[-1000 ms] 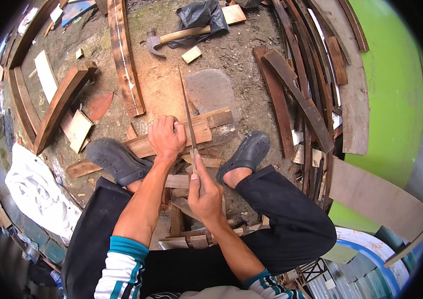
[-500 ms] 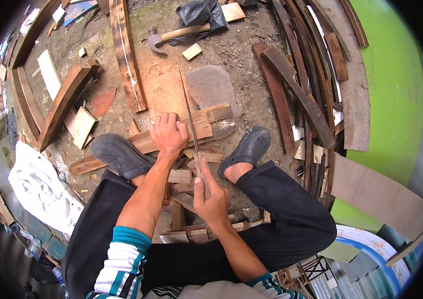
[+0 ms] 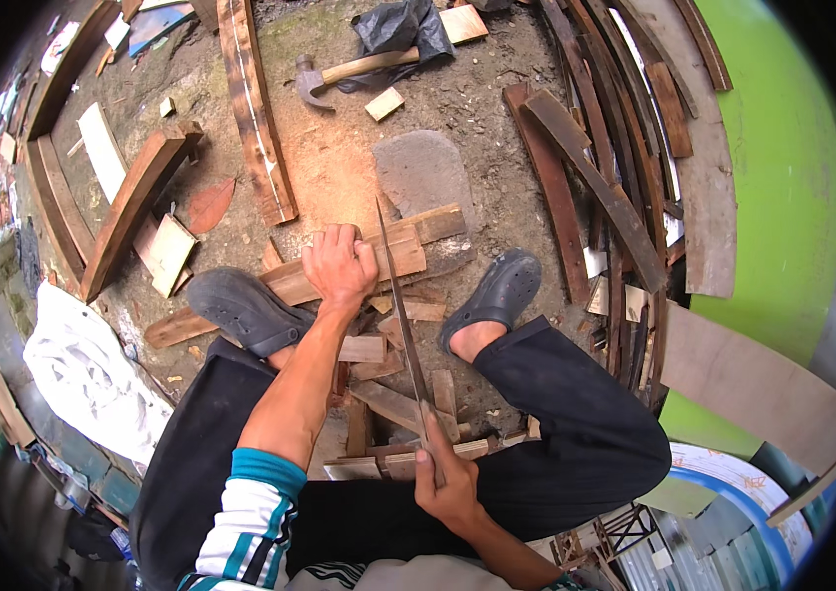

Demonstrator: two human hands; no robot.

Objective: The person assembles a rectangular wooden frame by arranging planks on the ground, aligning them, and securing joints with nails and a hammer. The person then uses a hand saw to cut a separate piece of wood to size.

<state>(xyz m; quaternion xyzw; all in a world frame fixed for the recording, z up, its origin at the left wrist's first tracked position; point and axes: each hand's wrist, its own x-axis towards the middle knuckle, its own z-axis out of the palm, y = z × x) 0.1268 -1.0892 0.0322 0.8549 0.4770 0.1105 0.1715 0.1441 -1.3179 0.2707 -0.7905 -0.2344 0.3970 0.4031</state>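
My left hand (image 3: 339,266) is closed over a short wooden board (image 3: 404,252), which lies on a longer plank (image 3: 441,223). A handsaw (image 3: 406,330) crosses the board just right of that hand, its narrow blade tip pointing away from me. Down near my lap, my right hand (image 3: 450,485) grips the handle end of the saw. One dark clog (image 3: 249,311) rests over the left part of the planks; the other clog (image 3: 497,294) is on the ground to the right. Beneath the board, short wood offcuts (image 3: 388,404) lie between my legs.
A claw hammer (image 3: 359,67) lies at the back beside a black plastic bag (image 3: 403,34). Sawdust (image 3: 331,177) covers the ground by a flat grey stone (image 3: 423,167). Long dark planks (image 3: 605,187) are stacked at right; a white cloth (image 3: 83,369) lies at left.
My right hand has pulled the saw back toward my body, so its tip now sits closer to the board. My left hand stays on the board.
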